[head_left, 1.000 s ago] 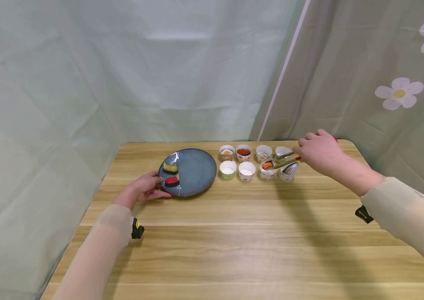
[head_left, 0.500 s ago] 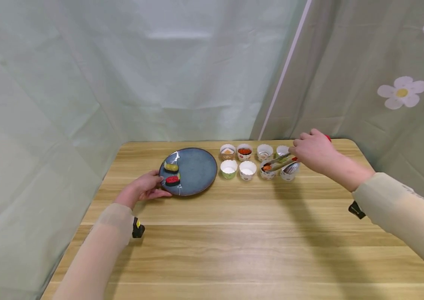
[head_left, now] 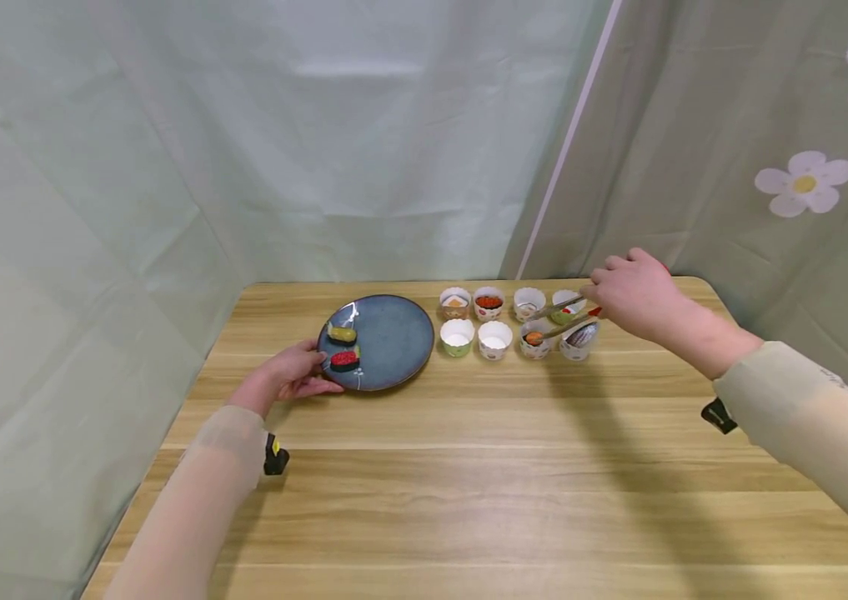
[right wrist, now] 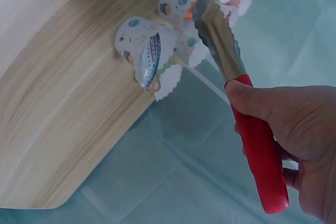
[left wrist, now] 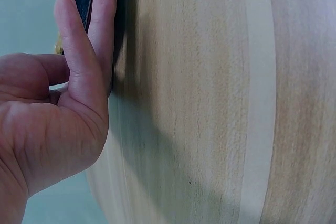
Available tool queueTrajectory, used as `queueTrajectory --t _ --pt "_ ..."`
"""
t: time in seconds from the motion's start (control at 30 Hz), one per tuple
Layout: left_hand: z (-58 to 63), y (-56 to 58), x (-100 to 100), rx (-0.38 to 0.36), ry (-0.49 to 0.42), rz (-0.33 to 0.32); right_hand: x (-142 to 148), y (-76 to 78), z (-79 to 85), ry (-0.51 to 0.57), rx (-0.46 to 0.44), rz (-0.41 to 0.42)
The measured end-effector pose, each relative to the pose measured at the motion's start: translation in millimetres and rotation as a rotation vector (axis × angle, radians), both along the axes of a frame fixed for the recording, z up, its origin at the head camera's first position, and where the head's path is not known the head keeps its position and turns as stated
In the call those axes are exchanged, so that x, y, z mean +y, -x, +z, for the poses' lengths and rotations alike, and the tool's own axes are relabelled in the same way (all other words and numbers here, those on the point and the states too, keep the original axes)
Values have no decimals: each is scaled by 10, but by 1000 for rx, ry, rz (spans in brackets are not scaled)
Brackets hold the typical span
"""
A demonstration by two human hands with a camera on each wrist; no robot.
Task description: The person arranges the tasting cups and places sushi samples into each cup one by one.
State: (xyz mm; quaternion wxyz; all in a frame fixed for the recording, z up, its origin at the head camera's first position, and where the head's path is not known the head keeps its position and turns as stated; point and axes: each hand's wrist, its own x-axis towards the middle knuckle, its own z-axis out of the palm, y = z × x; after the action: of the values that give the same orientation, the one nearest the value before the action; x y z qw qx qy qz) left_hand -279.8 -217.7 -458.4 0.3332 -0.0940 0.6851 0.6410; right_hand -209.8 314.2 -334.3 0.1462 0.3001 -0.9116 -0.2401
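My left hand pinches the left rim of a round blue plate. Close to those fingers on the plate lie two toy sushi pieces, a yellow-topped one and a red-topped one. In my right hand are metal tongs with red handles, their arms spread apart in the head view. One tong tip is at an orange-topped piece in a front-row paper cup; whether they touch is unclear. A silvery fish-like piece leans in the rightmost front cup.
Two rows of paper cups stand right of the plate. The two left front cups, one green-based and one white, show bare interiors. Behind them, cups hold a white-and-orange piece and red roe-like pieces. A curtain hangs behind the table.
The tongs drew nearly together around half a second ago and are spread apart again now. My right hand shifted left, then slightly back right. My left hand and the plate stay put.
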Motion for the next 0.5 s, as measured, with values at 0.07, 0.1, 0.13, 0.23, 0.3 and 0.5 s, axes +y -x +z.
queueTrajectory --t 0.07,0.1,0.13,0.23,0.3,0.5 --pt "1 1 -1 -2 -3 -1 19 -2 26 12 1 -7" --pt "5 -1 0 -2 -3 -2 30 -5 37 23 2 -8" --pt "11 -5 3 -4 -3 -2 40 -6 48 27 2 -13" --pt "27 -10 5 -4 -4 -6 66 -18 80 29 6 -33" --pt "31 -9 7 -6 2 -4 80 -27 96 28 10 -41" --pt "34 -9 1 -22 10 9 103 -35 115 51 38 -47"
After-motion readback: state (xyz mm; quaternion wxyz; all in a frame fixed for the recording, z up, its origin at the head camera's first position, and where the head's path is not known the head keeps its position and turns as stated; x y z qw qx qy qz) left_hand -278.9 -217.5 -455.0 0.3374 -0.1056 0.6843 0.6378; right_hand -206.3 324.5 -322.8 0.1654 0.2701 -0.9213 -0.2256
